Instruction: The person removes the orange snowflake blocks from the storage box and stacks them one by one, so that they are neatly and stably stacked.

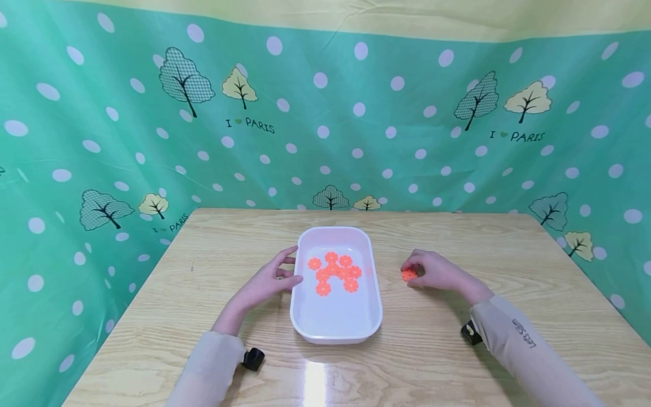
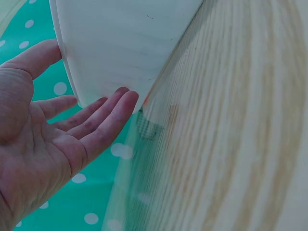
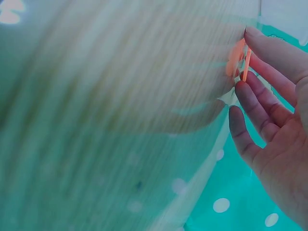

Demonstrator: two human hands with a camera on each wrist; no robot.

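A white rectangular plastic tub (image 1: 337, 319) stands on the table with several flat orange notched discs (image 1: 323, 288) lying in it, some overlapping. My left hand (image 1: 265, 284) is at its left side, thumb at the rim and the other fingers fairly straight along the outer wall. To the right of the tub, my right hand (image 1: 434, 272) pinches one orange notched disc (image 1: 408, 275) between thumb and fingertips at the tabletop. In the right wrist view that disc (image 3: 247, 65) shows edge-on above its reflection, with the ring and little fingers held away from it.
The wooden table (image 1: 422, 350) reflects light and surrounds the tub on all sides. Behind it hangs a green curtain (image 1: 335, 147) with white dots and printed trees. Each wrist carries a small black camera, such as the one under the right sleeve (image 1: 519, 333).
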